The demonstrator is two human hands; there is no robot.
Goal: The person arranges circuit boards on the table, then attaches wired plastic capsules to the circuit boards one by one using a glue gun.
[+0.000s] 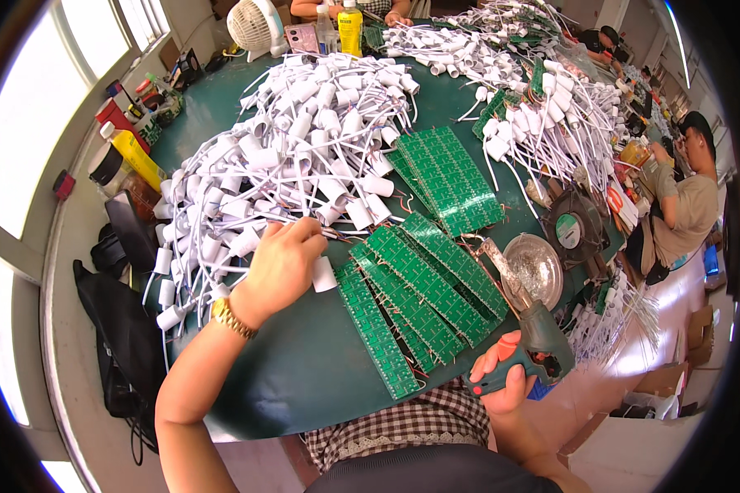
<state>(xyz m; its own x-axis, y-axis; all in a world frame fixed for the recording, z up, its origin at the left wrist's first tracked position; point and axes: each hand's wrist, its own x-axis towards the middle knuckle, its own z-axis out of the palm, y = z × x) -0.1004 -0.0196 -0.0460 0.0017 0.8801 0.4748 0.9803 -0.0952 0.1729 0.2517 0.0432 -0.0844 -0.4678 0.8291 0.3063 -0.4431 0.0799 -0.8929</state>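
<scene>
My left hand [284, 267] is at the near edge of a heap of white cylindrical sleeves with white cables [304, 148]. Its fingers are curled together, and their tips are hidden, so what they pinch cannot be made out. Against the side of this hand is one white sleeve [324, 275]. In my right hand [503, 376] is a green soldering gun [543, 341] with a red trigger. Its tip points away from me, beside a round metal dish [534, 269]. Between my hands lie overlapping green circuit board panels [427, 287], some with thin wires at their edges.
Another stack of green panels [448, 181] lies farther back. More white cabled sleeves [543, 115] cover the far right. A black round fan-like device [574, 228] stands past the dish. Yellow bottles [350, 29] and a white fan [256, 26] stand behind. A co-worker [686, 197] sits at right.
</scene>
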